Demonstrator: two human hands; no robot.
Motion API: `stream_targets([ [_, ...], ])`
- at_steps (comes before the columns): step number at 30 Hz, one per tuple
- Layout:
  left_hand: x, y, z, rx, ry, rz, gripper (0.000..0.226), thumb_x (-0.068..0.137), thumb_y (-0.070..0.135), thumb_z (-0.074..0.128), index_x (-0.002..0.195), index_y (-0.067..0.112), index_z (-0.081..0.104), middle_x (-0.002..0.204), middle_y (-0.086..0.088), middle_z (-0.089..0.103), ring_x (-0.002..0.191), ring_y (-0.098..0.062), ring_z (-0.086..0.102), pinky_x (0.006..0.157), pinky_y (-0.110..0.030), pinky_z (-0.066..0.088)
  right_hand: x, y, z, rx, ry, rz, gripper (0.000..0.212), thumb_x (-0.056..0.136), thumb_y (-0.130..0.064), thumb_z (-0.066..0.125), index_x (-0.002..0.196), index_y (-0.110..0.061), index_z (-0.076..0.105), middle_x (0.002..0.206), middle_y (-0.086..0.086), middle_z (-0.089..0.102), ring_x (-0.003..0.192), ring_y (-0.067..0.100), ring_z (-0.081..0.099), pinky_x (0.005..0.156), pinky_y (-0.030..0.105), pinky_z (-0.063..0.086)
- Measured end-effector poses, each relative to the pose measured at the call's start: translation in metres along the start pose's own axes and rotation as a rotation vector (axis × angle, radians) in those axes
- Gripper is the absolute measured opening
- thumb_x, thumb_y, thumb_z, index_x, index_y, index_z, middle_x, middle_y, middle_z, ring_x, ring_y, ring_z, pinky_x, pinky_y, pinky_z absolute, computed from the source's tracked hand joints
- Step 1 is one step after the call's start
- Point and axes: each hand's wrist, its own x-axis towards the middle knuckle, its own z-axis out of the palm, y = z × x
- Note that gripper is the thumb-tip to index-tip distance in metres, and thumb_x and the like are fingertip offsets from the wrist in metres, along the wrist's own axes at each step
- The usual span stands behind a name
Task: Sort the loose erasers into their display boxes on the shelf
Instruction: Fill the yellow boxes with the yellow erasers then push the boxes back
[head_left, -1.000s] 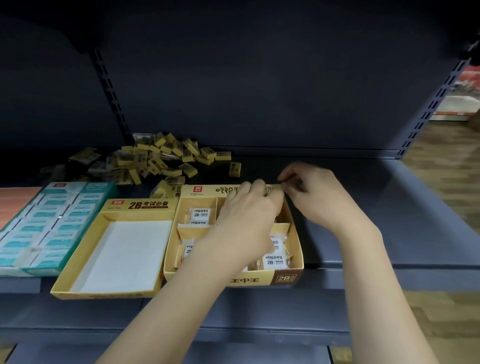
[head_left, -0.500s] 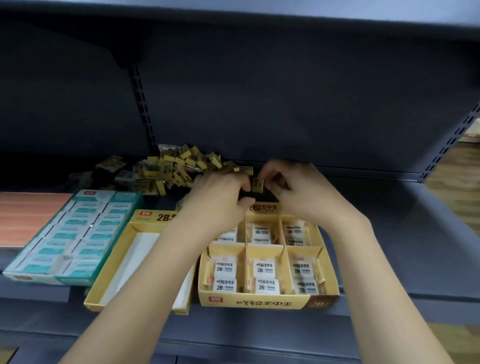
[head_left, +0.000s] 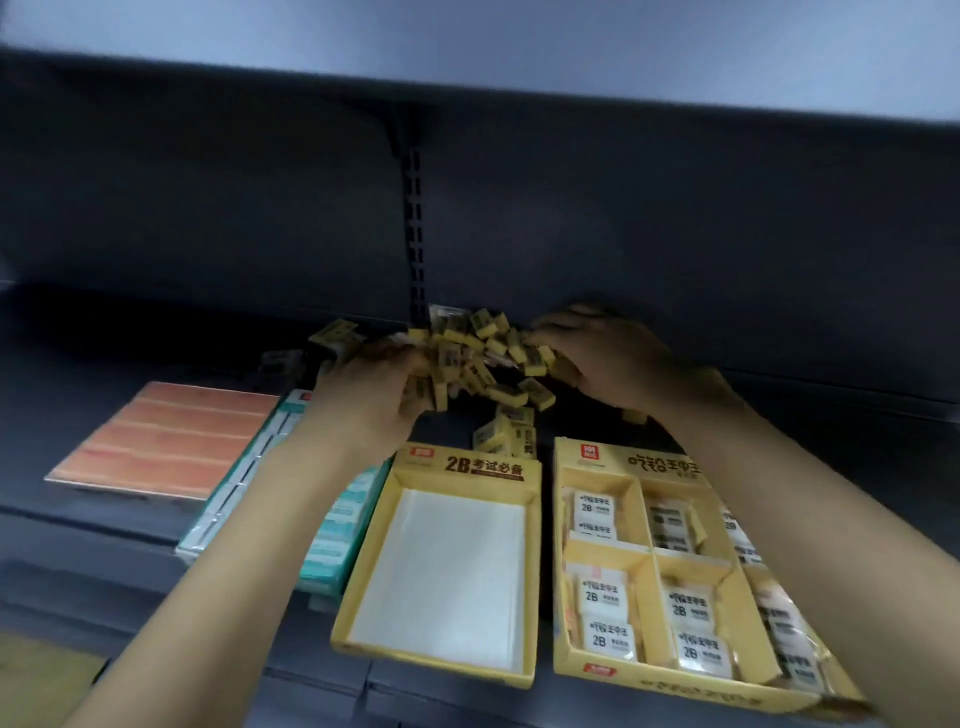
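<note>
**Both hands in the eraser pile**

The loose erasers (head_left: 483, 358) are heaped at the back of the shelf (head_left: 810, 431). The left hand (head_left: 374, 400) and right hand (head_left: 608, 358) are curled around erasers from it. In front, two yellow boxes are set: one empty box (head_left: 447, 566), one divided box (head_left: 649, 561) partly filled. A teal box (head_left: 337, 540) is partly hidden by the left forearm.

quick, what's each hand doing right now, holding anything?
Left hand: fingers curled into the pile of yellow erasers, gripping some.
Right hand: fingers curled on the pile's other side; its grip cannot be told.
</note>
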Motion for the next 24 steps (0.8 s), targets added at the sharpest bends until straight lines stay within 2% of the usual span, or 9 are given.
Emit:
stream_targets([
  [3, -0.002, -0.020, -0.002, 0.003, 0.015, -0.033, 0.048, 0.084, 0.043, 0.045, 0.128, 0.024, 0.050, 0.128, -0.007, 0.055, 0.120, -0.033, 0.046, 0.097, -0.044, 0.039, 0.024, -0.001, 0.008, -0.067, -0.035, -0.041, 0.053, 0.093, -0.010, 0.047, 0.142, -0.027, 0.036, 0.151, -0.009, 0.027, 0.137, 0.016, 0.025, 0.105, 0.034, 0.032],
  [7, 0.000, -0.042, -0.003, -0.013, 0.005, -0.083, 0.041, 0.085, 0.031, 0.059, 0.124, 0.023, 0.053, 0.130, -0.006, 0.052, 0.121, -0.031, 0.044, 0.097, -0.039, 0.038, 0.047, -0.006, 0.020, -0.097, -0.038, -0.091, 0.053, 0.093, -0.008, 0.047, 0.141, -0.027, 0.037, 0.149, -0.008, 0.030, 0.133, 0.018, 0.029, 0.102, 0.033, 0.034],
  [11, 0.004, -0.055, -0.003, -0.054, 0.057, -0.120, 0.040, 0.084, 0.027, 0.058, 0.124, 0.022, 0.054, 0.128, -0.006, 0.054, 0.117, -0.032, 0.045, 0.093, -0.037, 0.037, 0.062, -0.011, 0.027, -0.204, -0.002, -0.103, 0.041, 0.094, -0.034, 0.050, 0.134, -0.025, 0.044, 0.141, -0.003, 0.037, 0.128, 0.020, 0.034, 0.101, 0.035, 0.029],
  [13, 0.008, -0.058, -0.003, -0.062, 0.056, -0.131, 0.041, 0.086, 0.027, 0.056, 0.126, 0.024, 0.052, 0.129, -0.004, 0.052, 0.118, -0.032, 0.042, 0.093, -0.036, 0.035, 0.067, -0.014, 0.030, -0.278, 0.015, -0.115, 0.040, 0.089, -0.040, 0.057, 0.124, -0.023, 0.052, 0.131, 0.001, 0.043, 0.122, 0.022, 0.039, 0.096, 0.038, 0.034],
  [16, 0.015, -0.062, -0.005, -0.053, 0.031, -0.128, 0.043, 0.088, 0.030, 0.055, 0.130, 0.025, 0.047, 0.132, -0.002, 0.049, 0.121, -0.029, 0.038, 0.094, -0.035, 0.032, 0.073, -0.017, 0.034, -0.385, 0.101, -0.130, 0.032, 0.067, -0.032, 0.078, 0.092, -0.015, 0.069, 0.103, 0.007, 0.057, 0.096, 0.028, 0.055, 0.075, 0.038, 0.045],
  [18, 0.018, -0.064, -0.006, -0.067, 0.032, -0.126, 0.042, 0.088, 0.031, 0.056, 0.129, 0.025, 0.047, 0.132, -0.002, 0.049, 0.122, -0.028, 0.037, 0.095, -0.036, 0.032, 0.074, -0.018, 0.036, -0.430, 0.118, -0.099, 0.028, 0.059, -0.030, 0.082, 0.080, -0.015, 0.071, 0.092, 0.007, 0.059, 0.085, 0.028, 0.056, 0.068, 0.036, 0.045],
  [21, 0.021, -0.067, -0.006, -0.085, 0.019, -0.123, 0.042, 0.089, 0.032, 0.055, 0.130, 0.026, 0.046, 0.133, -0.002, 0.048, 0.123, -0.028, 0.036, 0.097, -0.037, 0.030, 0.072, -0.022, 0.043, -0.537, 0.142, -0.086, 0.034, 0.059, -0.034, 0.078, 0.088, -0.017, 0.071, 0.095, 0.006, 0.060, 0.084, 0.027, 0.056, 0.072, 0.035, 0.042],
  [24, 0.022, -0.070, -0.006, -0.084, 0.020, -0.117, 0.043, 0.090, 0.033, 0.054, 0.131, 0.027, 0.045, 0.134, -0.001, 0.047, 0.124, -0.028, 0.035, 0.098, -0.037, 0.030, 0.072, -0.019, 0.049, -0.589, 0.212, -0.035, 0.038, 0.063, -0.039, 0.075, 0.093, -0.015, 0.068, 0.095, 0.006, 0.060, 0.083, 0.027, 0.055, 0.074, 0.037, 0.034],
])
